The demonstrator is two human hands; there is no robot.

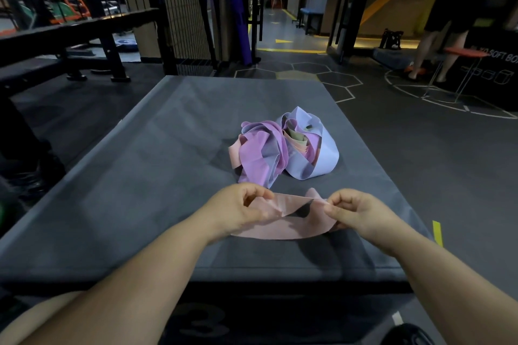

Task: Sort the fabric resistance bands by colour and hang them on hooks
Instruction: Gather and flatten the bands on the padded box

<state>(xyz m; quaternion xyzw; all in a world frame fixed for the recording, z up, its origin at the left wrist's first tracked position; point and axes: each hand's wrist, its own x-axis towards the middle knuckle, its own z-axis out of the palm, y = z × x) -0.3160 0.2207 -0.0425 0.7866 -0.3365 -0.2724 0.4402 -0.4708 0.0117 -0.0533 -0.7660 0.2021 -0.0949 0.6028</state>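
Both hands, the left hand (241, 206) and the right hand (354, 211), pinch a pink band (286, 225) between curled fingers, its long axis running left to right just above the grey desk (140, 176). Beyond it, a tangled pile of bands (283, 148), purple, lilac, pink and green, lies mid-desk.

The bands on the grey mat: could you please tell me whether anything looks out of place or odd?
Yes: the pile of bands is a crumpled tangle, with purple, lilac, peach and green loops mixed. The pink band pinched between the left hand and right hand is twisted. Nothing looks torn.
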